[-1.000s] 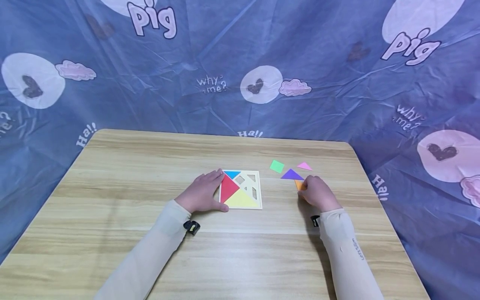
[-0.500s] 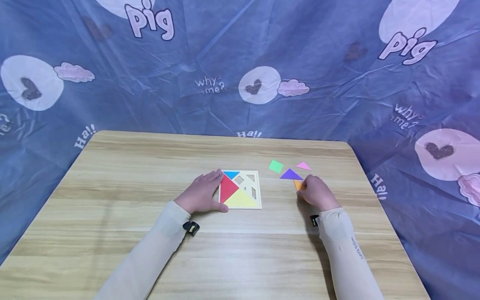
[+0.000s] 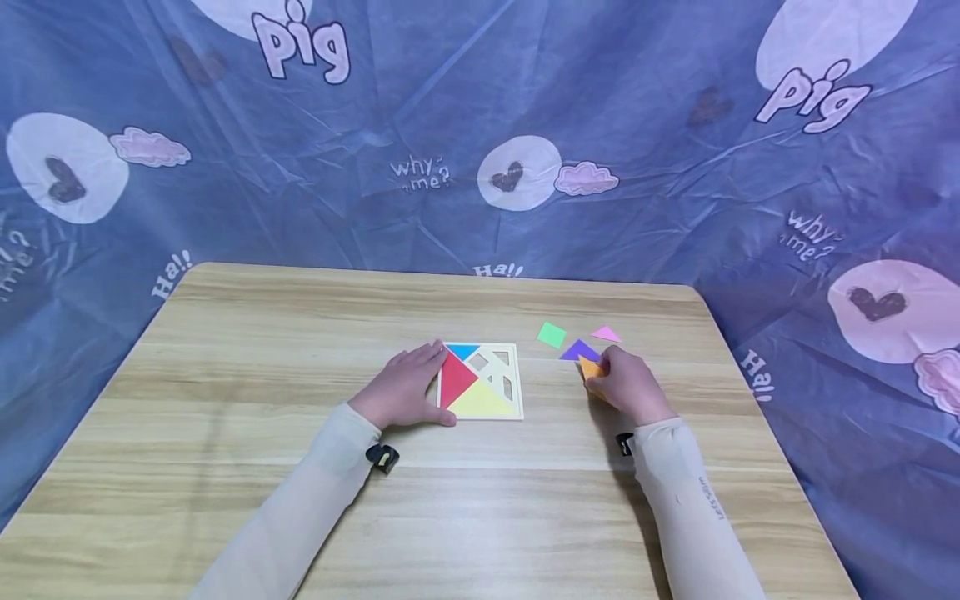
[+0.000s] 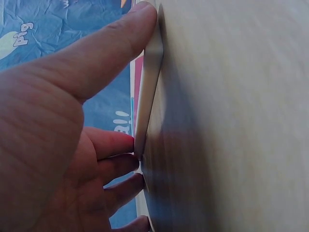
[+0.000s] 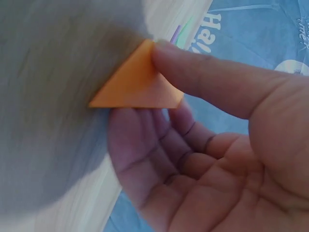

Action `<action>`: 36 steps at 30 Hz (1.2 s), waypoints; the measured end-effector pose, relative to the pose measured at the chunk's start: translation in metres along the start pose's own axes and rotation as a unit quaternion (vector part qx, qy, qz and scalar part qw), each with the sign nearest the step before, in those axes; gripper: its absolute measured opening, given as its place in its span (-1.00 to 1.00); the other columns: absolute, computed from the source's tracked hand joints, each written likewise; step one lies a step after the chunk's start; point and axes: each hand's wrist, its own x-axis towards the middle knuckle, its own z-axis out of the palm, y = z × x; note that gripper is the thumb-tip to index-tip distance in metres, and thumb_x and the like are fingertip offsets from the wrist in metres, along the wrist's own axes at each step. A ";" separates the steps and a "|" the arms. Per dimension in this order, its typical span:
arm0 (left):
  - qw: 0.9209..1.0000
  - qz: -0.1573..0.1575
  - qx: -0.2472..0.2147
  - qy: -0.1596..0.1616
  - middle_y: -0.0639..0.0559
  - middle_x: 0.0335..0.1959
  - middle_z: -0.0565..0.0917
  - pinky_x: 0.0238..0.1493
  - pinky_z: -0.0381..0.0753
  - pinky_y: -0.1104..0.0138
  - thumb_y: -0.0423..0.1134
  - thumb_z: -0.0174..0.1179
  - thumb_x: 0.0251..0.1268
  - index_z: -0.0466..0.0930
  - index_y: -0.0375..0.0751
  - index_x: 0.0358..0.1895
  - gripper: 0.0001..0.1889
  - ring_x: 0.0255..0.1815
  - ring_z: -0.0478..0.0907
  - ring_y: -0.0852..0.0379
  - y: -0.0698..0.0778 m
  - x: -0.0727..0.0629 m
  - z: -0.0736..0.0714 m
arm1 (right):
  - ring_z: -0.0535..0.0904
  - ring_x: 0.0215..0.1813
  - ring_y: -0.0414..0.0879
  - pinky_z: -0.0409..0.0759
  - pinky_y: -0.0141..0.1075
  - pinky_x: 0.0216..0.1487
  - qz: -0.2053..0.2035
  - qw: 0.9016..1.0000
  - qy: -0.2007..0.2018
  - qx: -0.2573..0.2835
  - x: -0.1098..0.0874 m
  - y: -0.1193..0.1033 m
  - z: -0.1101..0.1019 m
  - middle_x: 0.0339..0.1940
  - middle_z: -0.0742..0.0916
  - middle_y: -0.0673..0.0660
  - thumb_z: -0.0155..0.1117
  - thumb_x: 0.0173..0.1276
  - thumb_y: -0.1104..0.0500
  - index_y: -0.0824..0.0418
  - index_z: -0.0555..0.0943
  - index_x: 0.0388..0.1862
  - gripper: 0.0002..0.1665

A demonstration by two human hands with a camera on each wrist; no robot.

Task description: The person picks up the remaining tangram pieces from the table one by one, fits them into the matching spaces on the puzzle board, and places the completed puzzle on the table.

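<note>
A square tangram board lies on the table with a blue triangle, a red triangle and a yellow triangle in it; its right part shows several cutouts. My left hand holds the board at its left side, thumb at the near edge and fingertips along the left edge. To the right, my right hand pinches an orange tangram piece between thumb and fingers, tilted up from the table. Just behind that piece lies a purple triangle, partly covered.
A green square and a pink triangle lie flat beyond the purple one. The wooden table extends around both hands. A blue printed cloth hangs behind and beside it.
The orange piece was flat on the table under my right fingers; now it is tilted up in their pinch and slightly further left, overlapping the purple triangle. My left hand stays put.
</note>
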 end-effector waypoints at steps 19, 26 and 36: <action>1.000 0.001 0.007 0.006 -0.14 0.70 0.02 0.65 0.00 -0.08 0.32 0.46 0.08 0.03 -0.27 0.66 0.23 0.71 -0.06 -0.11 0.004 -0.002 0.003 | 0.55 -0.34 -0.02 0.50 -0.28 -0.32 -0.050 0.996 0.062 0.039 0.000 -0.009 0.004 -0.35 0.71 0.16 0.36 0.43 0.21 0.33 0.65 -0.24 -0.83; 1.000 0.007 0.010 0.009 -0.15 0.70 0.03 0.65 0.00 -0.07 0.33 0.46 0.07 0.04 -0.29 0.65 0.23 0.70 -0.04 -0.12 0.003 -0.003 0.003 | 0.53 -0.40 -0.06 0.47 -0.28 -0.35 -0.068 0.994 0.082 0.034 0.000 -0.010 0.004 -0.46 0.69 0.07 0.36 0.42 0.21 0.26 0.65 -0.34 -0.84; 1.000 0.015 0.004 0.012 -0.18 0.69 0.05 0.64 0.02 -0.09 0.33 0.46 0.07 0.05 -0.32 0.65 0.23 0.70 -0.03 -0.15 0.001 -0.002 0.005 | 0.52 -0.38 -0.05 0.46 -0.28 -0.35 -0.078 0.990 0.104 0.051 -0.003 -0.016 0.004 -0.48 0.67 0.06 0.37 0.41 0.22 0.28 0.66 -0.33 -0.85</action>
